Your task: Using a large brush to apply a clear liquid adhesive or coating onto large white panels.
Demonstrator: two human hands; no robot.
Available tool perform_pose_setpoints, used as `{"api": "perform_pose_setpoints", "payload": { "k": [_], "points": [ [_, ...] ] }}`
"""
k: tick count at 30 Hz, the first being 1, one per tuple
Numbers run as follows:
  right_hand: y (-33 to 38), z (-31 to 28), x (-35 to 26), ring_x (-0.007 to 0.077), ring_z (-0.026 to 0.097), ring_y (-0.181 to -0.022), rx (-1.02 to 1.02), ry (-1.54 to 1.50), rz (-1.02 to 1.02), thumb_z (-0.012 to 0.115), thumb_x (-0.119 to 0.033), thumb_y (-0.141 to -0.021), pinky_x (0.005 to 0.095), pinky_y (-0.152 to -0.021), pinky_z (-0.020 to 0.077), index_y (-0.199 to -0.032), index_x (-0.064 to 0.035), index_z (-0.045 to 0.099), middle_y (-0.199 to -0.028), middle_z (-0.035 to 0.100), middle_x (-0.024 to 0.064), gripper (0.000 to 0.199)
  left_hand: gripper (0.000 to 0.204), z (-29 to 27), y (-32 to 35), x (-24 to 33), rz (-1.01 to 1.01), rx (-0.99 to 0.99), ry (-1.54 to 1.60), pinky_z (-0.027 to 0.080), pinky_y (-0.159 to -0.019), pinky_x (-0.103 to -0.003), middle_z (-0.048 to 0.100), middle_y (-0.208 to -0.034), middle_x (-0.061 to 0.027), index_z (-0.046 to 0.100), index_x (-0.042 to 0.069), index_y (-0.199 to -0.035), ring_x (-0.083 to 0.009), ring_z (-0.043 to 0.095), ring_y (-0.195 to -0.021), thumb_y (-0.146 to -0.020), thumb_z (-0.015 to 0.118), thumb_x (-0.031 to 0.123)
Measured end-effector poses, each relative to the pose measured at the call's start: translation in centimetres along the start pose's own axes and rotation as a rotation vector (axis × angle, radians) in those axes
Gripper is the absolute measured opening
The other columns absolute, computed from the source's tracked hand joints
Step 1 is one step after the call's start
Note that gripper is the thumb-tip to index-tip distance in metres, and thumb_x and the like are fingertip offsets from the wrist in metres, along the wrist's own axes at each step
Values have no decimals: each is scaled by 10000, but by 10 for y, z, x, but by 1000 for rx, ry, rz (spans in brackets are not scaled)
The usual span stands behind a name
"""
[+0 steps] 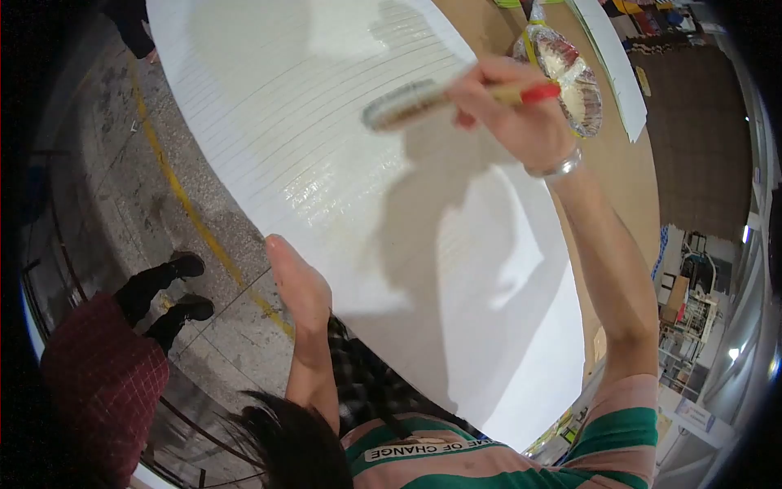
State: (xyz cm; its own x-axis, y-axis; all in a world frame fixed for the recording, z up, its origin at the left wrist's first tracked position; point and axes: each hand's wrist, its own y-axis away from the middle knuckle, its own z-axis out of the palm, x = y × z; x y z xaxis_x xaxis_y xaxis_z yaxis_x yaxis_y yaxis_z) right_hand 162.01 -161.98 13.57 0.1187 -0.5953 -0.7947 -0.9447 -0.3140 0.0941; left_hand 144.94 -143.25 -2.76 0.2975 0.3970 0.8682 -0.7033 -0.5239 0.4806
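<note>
My right hand [509, 114], raised over the white paper [505, 342], is closed round the handle of a wide flat brush [407, 106]. The handle is pale with a red end, and the bristle end is blurred by motion. Fine parallel lines like staggered sheet edges cross the paper's far part, and a wet, shiny patch [326, 191] glistens on it. My left hand [300, 281] is at the paper's left edge, stretched out and holding nothing visible; its separate fingers are hard to make out. Beyond my right hand stands a plastic-wrapped container [570, 81] with pale paste inside.
The paper lies on a brown tabletop [631, 187]. More white sheets [615, 73] rest along its right side. At the left stands a person in a maroon checked garment [102, 383] and dark shoes. A yellow line [191, 208] crosses the grey floor.
</note>
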Motion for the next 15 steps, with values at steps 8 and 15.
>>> {"api": "perform_pose_setpoints", "payload": {
  "k": [8,15],
  "points": [
    [70,-50,-11,81,535,-555,-134,204,223,624,-158,-782,243,-507,418,-685,-34,592,-617,588,1,160,552,-5,0,13,16,69,-182,227,-1051,-285,402,-1327,-181,371,-118,-1272,-227,375,-1191,-1003,273,354],
    [53,-36,10,170,551,-571,-254,147,240,613,-176,-744,291,-553,436,-674,-16,572,-628,582,88,180,549,-18,-9,-4,33,203,-168,191,-1101,-302,288,-1441,-182,296,-98,-1349,-227,283,-1325,-1002,276,326]
  ]
}}
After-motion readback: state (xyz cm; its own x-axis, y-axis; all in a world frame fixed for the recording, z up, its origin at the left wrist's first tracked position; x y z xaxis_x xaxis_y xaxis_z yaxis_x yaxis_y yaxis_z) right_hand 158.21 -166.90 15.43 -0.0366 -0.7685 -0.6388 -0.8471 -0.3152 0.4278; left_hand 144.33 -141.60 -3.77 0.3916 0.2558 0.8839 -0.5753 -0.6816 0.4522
